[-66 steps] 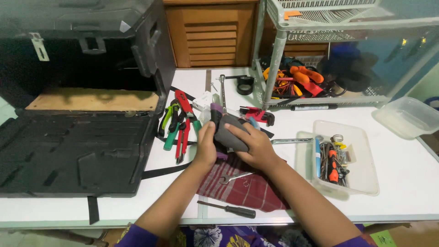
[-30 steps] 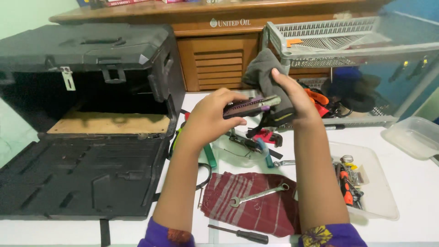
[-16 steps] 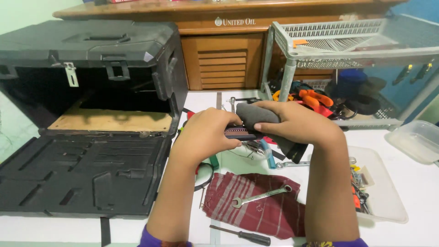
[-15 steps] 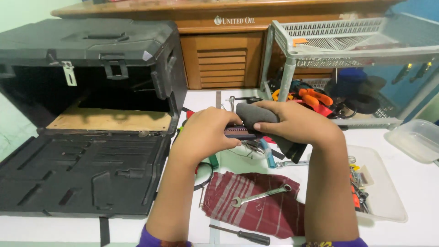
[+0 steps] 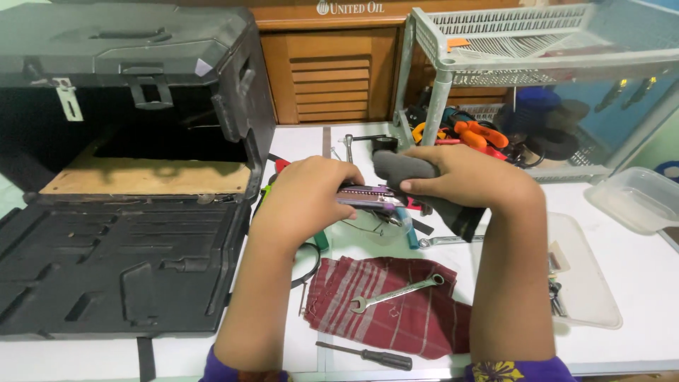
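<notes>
— Purple and silver, that long thin tool [image 5: 369,197]. Who has it?

— The person's left hand [image 5: 304,201] is closed around one end. The right hand [image 5: 463,175] presses a dark grey cloth [image 5: 431,189] on the other end. Both hands are close together, up above the white table [image 5: 636,283].

— What is under them?

— A dark red checked cloth [image 5: 396,315] lies flat there, with a shiny metal spanner [image 5: 396,292] on top. A black-handled screwdriver [image 5: 368,356] lies just in front of the cloth, near the table edge.

— And the big black thing?

— That is a black plastic tool case [image 5: 120,177], wide open on the left. A small white tag [image 5: 68,102] hangs by its lid latch, and a little pale sticker [image 5: 204,67] sits on the lid corner.

— Any boxes?

— A clear plastic lid [image 5: 583,272] lies flat by the right arm, and a clear plastic tub [image 5: 633,200] sits further right. A grey plastic rack [image 5: 509,35] stands behind, with orange-handled tools [image 5: 481,134] under it. White letters [image 5: 350,8] run along the brown wooden cabinet [image 5: 332,71] at the back.
</notes>
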